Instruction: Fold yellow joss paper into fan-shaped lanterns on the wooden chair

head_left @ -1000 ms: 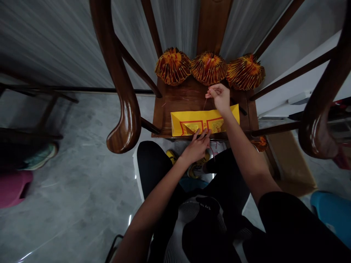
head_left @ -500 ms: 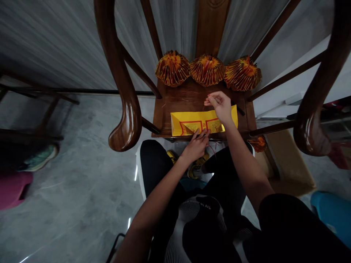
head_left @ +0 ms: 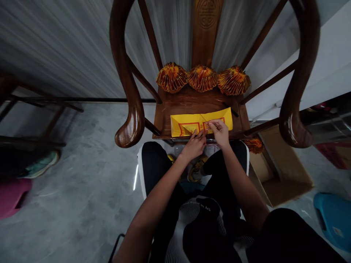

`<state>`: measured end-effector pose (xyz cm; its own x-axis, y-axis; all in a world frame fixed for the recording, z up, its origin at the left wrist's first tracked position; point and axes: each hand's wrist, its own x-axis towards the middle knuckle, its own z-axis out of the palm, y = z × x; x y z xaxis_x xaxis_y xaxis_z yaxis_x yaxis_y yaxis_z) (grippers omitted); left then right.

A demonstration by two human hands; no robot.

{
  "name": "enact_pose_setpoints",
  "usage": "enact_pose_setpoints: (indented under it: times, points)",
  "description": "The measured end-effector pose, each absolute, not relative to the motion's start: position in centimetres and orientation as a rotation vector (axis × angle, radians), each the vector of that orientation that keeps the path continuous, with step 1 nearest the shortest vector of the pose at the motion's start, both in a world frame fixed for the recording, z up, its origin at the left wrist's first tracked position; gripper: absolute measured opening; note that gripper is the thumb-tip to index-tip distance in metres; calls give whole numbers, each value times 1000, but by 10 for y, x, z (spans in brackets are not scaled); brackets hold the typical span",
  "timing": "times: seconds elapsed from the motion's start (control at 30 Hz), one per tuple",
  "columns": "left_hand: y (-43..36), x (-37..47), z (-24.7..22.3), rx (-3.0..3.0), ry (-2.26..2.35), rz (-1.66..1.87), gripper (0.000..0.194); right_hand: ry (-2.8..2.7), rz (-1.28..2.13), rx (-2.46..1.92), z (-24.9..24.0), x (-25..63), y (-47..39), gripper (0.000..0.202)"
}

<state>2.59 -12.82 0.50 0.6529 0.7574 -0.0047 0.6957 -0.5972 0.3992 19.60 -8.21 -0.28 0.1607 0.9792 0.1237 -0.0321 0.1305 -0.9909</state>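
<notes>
Chair (head_left: 189,102): brown wood, with glossy curved armrests (head_left: 133,126) and a back panel (head_left: 207,36) carved with a round emblem
Wall (head_left: 68,47): grey, with slanting pale streaks
Floor (head_left: 90,164): glossy grey marbling, bright reflections
Far left: dark wooden furniture (head_left: 52,124) with slim legs and crossbars
Below it: a teal shoe (head_left: 44,164) with a pale sole, near a pink plastic item (head_left: 12,197)
Cardboard box (head_left: 287,160): open, right of the chair
Lower right: a blue plastic item (head_left: 331,219) bearing a pale label
Red item (head_left: 329,153): beyond the cardboard box, blurred
</notes>
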Motion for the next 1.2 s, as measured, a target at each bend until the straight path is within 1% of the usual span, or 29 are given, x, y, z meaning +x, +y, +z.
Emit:
enact_pose_setpoints:
  times: [0.17,0.37,0.5,0.63,0.77,0.97,1.07,1.2]
  points:
    - [-129,26,2,2514,1144,239,27,-1095,973,-1058,15,190,-49,46]
    - [-130,26,0,2548,1127,212,26,-1197,1019,-897,35,180,26,52]
    - [-130,24,-4,2560,1114,207,28,-1248,1012,-884,37,173,68,60]
    - [-130,24,-5,2569,1106,222,29,-1274,1016,-887,35,171,81,63]
    - [-129,24,-4,2543,1105,204,25,-1264,973,-935,37,181,50,55]
    - [-125,24,-1,2473,1085,212,19,-1137,915,-1109,29,207,-60,34]
    - [-122,23,0,2414,1080,271,19,-1234,811,-1225,16,214,-102,23]
    - [-116,18,1,2316,1078,333,18,-1393,820,-1317,-1,211,-127,19]
